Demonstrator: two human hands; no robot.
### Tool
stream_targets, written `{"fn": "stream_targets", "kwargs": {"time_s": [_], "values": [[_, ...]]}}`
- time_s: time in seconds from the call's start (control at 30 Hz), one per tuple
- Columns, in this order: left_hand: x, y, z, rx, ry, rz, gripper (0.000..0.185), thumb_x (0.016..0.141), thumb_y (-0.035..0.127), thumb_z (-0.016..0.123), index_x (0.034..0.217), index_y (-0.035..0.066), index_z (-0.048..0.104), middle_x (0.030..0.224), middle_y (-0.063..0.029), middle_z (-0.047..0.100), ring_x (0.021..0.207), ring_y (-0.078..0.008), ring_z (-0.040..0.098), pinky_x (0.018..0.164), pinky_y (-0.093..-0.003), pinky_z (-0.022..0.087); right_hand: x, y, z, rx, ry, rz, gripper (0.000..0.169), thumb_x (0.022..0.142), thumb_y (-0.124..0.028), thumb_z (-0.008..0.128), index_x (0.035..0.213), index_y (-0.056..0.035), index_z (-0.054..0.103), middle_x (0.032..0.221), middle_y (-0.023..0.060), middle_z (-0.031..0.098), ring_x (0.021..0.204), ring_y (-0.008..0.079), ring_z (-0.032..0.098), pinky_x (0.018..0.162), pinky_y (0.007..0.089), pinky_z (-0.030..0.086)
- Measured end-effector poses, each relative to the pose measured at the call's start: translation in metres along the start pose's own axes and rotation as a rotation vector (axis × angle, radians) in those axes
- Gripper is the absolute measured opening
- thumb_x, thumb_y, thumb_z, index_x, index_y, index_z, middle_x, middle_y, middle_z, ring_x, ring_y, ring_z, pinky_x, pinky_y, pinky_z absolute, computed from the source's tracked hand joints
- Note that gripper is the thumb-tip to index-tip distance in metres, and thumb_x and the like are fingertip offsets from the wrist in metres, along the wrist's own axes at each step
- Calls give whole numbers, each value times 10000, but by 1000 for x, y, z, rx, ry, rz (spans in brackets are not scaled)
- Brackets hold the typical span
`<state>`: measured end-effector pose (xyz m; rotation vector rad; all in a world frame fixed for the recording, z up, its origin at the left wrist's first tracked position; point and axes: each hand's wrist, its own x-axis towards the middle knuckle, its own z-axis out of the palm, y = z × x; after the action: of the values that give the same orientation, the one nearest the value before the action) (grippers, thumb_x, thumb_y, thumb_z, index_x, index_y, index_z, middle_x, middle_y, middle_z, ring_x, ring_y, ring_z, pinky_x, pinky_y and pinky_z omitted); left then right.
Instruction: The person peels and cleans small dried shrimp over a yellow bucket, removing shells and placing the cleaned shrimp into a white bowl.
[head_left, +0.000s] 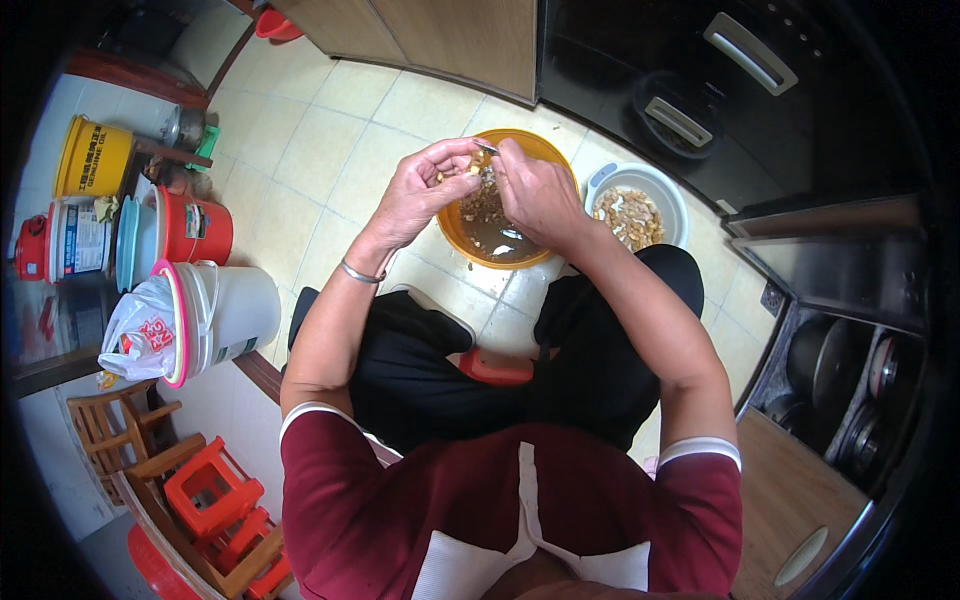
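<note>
My left hand (420, 186) holds several small yellowish food pieces (475, 169) between its fingertips. A small metal blade or tip (486, 148) shows at the fingers of my right hand (541, 193), touching or very near those pieces; the rest of the tool is hidden in that hand. Both hands are over a yellow-orange plastic basin (498, 264) on the floor. Murky brown water (495, 234) and brown scraps (480, 206) are in it. To its right stands a pale grey bowl (681, 206) holding many light brown pieces (630, 217), whose kind I cannot tell.
Beneath my legs is a red stool (495, 367). A white bucket (244, 315), a red bucket (210, 225) and a yellow bucket (94, 161) line the left side. Black appliance fronts (600, 60) rise beyond the bowl. At right, pans (817, 360) fill an open cabinet.
</note>
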<state>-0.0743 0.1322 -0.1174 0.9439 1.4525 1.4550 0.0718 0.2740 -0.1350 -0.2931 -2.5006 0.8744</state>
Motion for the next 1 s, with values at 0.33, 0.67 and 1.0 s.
{"fn": "stream_targets", "kwargs": {"time_s": [0.33, 0.67, 1.0], "values": [[2, 5, -4, 19, -19, -12, 405, 941, 127, 693, 1330, 43, 616, 989, 46, 624, 917, -50, 556, 859, -231, 484, -6, -4, -2, 124, -5, -52, 166, 1020, -161, 480, 963, -6, 494, 661, 249, 594, 635, 448, 620, 583, 523, 481], [0, 8, 0, -15, -14, -43, 378, 951, 108, 676, 1320, 44, 631, 928, 54, 605, 871, -43, 554, 858, -208, 481, -4, -6, -6, 115, 17, -27, 159, 1017, -152, 483, 954, -7, 501, 655, 236, 580, 620, 444, 607, 577, 515, 473], [-2, 4, -5, 17, -3, -53, 373, 940, 99, 681, 1306, 41, 636, 997, 41, 636, 915, -41, 551, 881, -219, 473, 2, -3, -6, 71, -63, 19, 168, 1014, -159, 491, 940, -8, 497, 673, 246, 594, 618, 445, 608, 578, 518, 471]]}}
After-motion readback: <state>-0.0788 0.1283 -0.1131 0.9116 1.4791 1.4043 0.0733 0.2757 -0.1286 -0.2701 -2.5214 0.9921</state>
